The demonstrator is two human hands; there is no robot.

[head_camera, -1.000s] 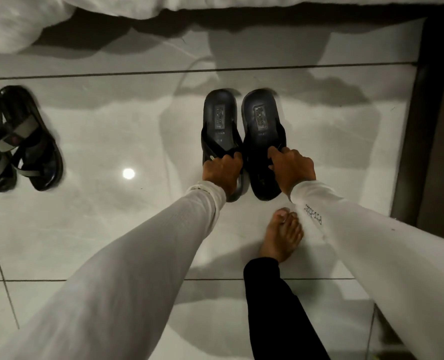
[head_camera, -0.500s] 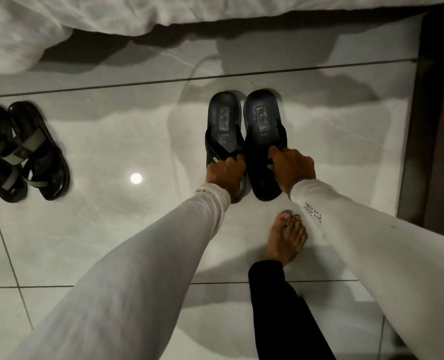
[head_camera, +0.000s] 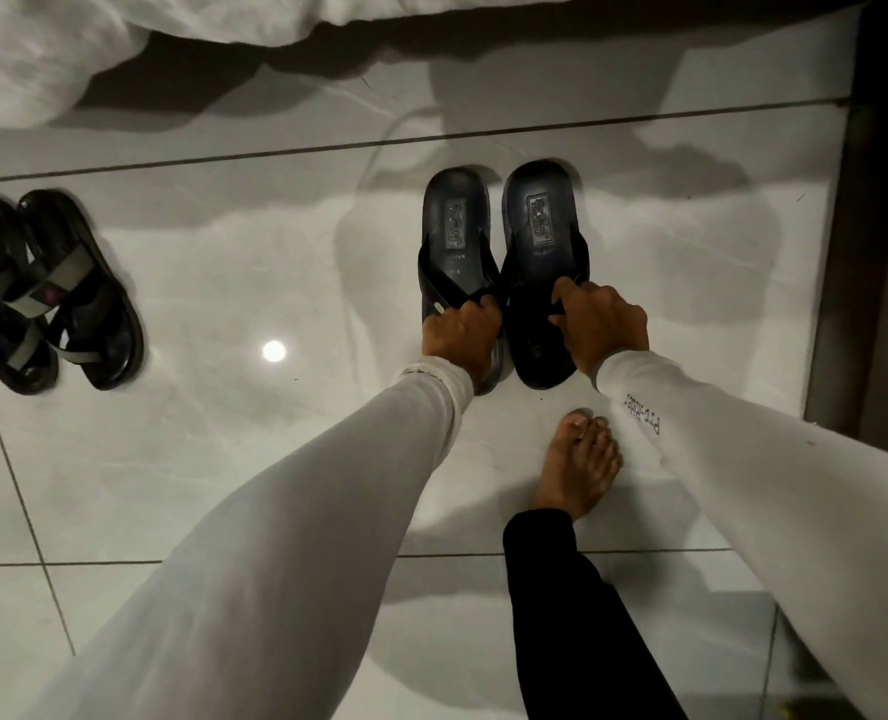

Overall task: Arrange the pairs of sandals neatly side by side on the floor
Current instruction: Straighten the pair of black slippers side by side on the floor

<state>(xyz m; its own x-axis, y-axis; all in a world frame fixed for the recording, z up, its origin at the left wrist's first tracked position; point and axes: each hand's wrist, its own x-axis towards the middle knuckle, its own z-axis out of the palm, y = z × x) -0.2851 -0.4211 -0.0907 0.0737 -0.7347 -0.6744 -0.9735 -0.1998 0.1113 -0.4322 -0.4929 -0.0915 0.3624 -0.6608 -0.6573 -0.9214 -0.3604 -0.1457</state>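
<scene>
White bedding (head_camera: 41,49), bare foot (head_camera: 579,467)

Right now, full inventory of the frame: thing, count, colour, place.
slide sandals: 2, black, centre floor, side by side, one under each hand
strap sandals: 2, black with grey straps, far left floor, close together
bedding: 1, white, hanging along top edge
floor tiles: glossy pale grey, dark grout lines
dark frame: 1, right edge
left hand: 1, gripping left slide's strap, white sleeve
right hand: 1, on right slide's strap, white sleeve
bare foot: 1, black trouser leg, below slides
</scene>
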